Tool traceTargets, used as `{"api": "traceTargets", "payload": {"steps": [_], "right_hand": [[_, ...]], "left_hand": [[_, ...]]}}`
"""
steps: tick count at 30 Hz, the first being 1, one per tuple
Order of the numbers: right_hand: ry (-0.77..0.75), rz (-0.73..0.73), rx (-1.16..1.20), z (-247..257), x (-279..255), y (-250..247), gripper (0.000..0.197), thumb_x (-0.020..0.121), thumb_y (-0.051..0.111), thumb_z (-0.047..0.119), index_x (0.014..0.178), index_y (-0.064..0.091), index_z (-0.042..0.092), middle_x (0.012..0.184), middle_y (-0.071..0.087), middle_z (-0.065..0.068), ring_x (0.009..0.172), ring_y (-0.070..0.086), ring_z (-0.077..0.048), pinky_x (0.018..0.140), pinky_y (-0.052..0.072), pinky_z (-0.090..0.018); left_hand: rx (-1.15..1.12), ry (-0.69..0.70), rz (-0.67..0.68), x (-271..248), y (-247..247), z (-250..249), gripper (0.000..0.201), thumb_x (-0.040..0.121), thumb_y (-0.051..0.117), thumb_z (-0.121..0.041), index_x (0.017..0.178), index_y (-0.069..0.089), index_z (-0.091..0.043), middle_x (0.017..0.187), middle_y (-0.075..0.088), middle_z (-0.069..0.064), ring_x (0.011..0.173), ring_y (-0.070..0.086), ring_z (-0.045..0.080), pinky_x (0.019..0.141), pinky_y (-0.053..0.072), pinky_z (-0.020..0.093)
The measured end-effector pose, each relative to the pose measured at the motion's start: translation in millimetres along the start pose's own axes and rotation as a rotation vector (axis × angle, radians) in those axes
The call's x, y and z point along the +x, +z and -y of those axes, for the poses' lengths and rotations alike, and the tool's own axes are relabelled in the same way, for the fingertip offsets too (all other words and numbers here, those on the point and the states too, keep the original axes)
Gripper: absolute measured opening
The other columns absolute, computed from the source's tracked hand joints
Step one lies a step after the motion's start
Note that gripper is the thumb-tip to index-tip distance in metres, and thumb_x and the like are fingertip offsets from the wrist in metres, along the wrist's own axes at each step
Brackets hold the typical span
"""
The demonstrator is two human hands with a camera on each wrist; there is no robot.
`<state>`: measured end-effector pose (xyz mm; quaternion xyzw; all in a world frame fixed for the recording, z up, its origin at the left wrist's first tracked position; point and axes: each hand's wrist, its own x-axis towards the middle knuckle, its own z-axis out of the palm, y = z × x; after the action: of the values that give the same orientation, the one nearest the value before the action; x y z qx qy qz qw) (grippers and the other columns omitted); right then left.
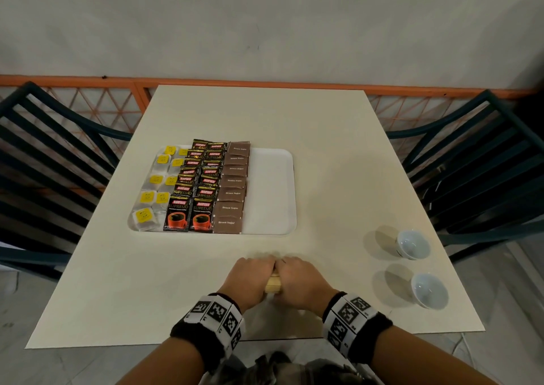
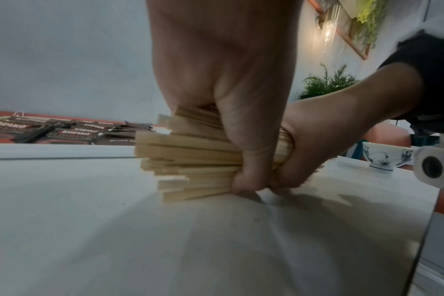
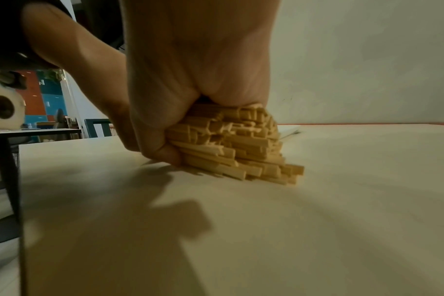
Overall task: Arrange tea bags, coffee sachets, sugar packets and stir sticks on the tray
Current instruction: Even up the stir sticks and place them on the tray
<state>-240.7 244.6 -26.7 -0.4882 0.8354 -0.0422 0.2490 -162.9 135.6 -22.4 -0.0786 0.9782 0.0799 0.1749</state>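
A thick bundle of pale wooden stir sticks (image 1: 273,283) (image 2: 190,158) (image 3: 243,146) lies on the table near its front edge. My left hand (image 1: 250,275) (image 2: 241,172) and right hand (image 1: 300,278) (image 3: 160,148) grip it side by side, fingers curled round it, and cover most of it from above. Beyond them the white tray (image 1: 270,190) holds yellow-tagged tea bags (image 1: 156,184) on the left, black coffee sachets (image 1: 200,184) (image 2: 71,131) in the middle and brown sugar packets (image 1: 234,187) beside them. The tray's right part is bare.
Two small white cups (image 1: 412,243) (image 1: 429,290) (image 2: 383,158) stand near the cream table's (image 1: 338,149) right edge. Dark slatted chairs (image 1: 44,155) (image 1: 485,164) flank the table. An orange lattice rail (image 1: 103,105) and a wall run behind it.
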Motion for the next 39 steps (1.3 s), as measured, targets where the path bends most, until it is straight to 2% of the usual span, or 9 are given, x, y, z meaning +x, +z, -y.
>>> {"api": "traceTargets", "payload": {"steps": [5,13,17,21,24,27,30,36,39], "right_hand": [[0.015,0.013,0.082,6,-1,-1,0.043,0.079,0.061,0.028,0.116,0.051,0.009,0.117,0.056,-0.012,0.107,0.052,-0.029,0.089,0.042,-0.036],[-0.004,-0.115,0.198,11,7,-10,0.037,0.074,0.06,0.024,0.109,0.055,0.012,0.101,0.065,-0.009,0.09,0.061,-0.029,0.068,0.041,-0.03],[0.043,-0.241,0.501,8,10,-18,0.027,0.073,0.063,0.021,0.098,0.057,0.012,0.083,0.061,-0.001,0.076,0.059,-0.023,0.064,0.044,-0.03],[0.066,-0.438,0.854,16,18,-20,0.027,0.074,0.069,0.015,0.096,0.055,0.02,0.082,0.062,0.002,0.069,0.059,-0.011,0.06,0.047,-0.02],[0.047,-0.516,1.046,27,27,-16,0.036,0.072,0.073,0.022,0.104,0.056,0.024,0.094,0.068,0.002,0.083,0.066,-0.01,0.07,0.055,-0.023],[0.079,-0.581,1.135,32,30,-7,0.039,0.065,0.07,0.035,0.1,0.057,0.023,0.09,0.069,0.003,0.081,0.066,-0.008,0.068,0.055,-0.023],[0.101,-0.616,1.159,30,26,4,0.024,0.073,0.066,0.021,0.094,0.055,0.022,0.082,0.065,0.008,0.073,0.062,-0.006,0.064,0.05,-0.014],[0.071,-0.589,1.173,27,22,9,0.039,0.07,0.053,0.035,0.102,0.056,0.013,0.086,0.064,0.001,0.075,0.059,-0.008,0.067,0.048,-0.016],[0.082,-0.607,1.053,25,27,14,0.022,0.08,0.061,0.02,0.099,0.057,0.009,0.081,0.061,0.011,0.074,0.059,0.006,0.063,0.044,-0.005]], "left_hand": [[0.018,0.034,-0.027,-5,-2,4,0.047,0.083,0.056,-0.02,0.127,0.04,-0.016,0.119,0.06,0.005,0.104,0.058,0.028,0.084,0.04,0.035],[0.134,0.059,-0.102,-9,-35,14,0.039,0.084,0.053,-0.024,0.121,0.044,-0.017,0.113,0.063,0.002,0.103,0.058,0.024,0.086,0.034,0.034],[-0.476,-0.046,-0.316,-23,-72,31,0.074,0.067,0.065,-0.063,0.128,0.048,-0.026,0.119,0.058,-0.007,0.11,0.055,0.012,0.095,0.04,0.03],[-0.888,-0.095,-0.519,-25,-88,28,0.064,0.079,0.049,-0.064,0.131,0.048,-0.026,0.127,0.054,-0.005,0.115,0.052,0.009,0.097,0.046,0.034],[-0.851,-0.063,-0.606,-23,-88,11,0.055,0.09,0.04,-0.051,0.138,0.041,-0.024,0.131,0.052,-0.003,0.12,0.047,0.008,0.103,0.041,0.034],[-0.79,-0.034,-0.662,-19,-77,0,0.048,0.097,0.037,-0.037,0.143,0.032,-0.026,0.134,0.049,-0.005,0.124,0.042,0.005,0.103,0.034,0.02],[-0.655,0.028,-0.7,-17,-62,-6,0.048,0.098,0.029,-0.036,0.138,0.042,-0.013,0.132,0.054,0.005,0.121,0.043,0.008,0.102,0.024,0.007],[-0.503,0.104,-0.742,-16,-43,-12,0.049,0.1,0.024,-0.028,0.128,0.051,0.001,0.119,0.061,0.013,0.115,0.045,0.012,0.108,0.024,0.012],[-0.415,0.083,-0.775,-13,-45,-10,0.051,0.1,0.026,-0.032,0.13,0.05,0.001,0.124,0.06,0.015,0.119,0.048,0.018,0.107,0.03,0.022]]}}
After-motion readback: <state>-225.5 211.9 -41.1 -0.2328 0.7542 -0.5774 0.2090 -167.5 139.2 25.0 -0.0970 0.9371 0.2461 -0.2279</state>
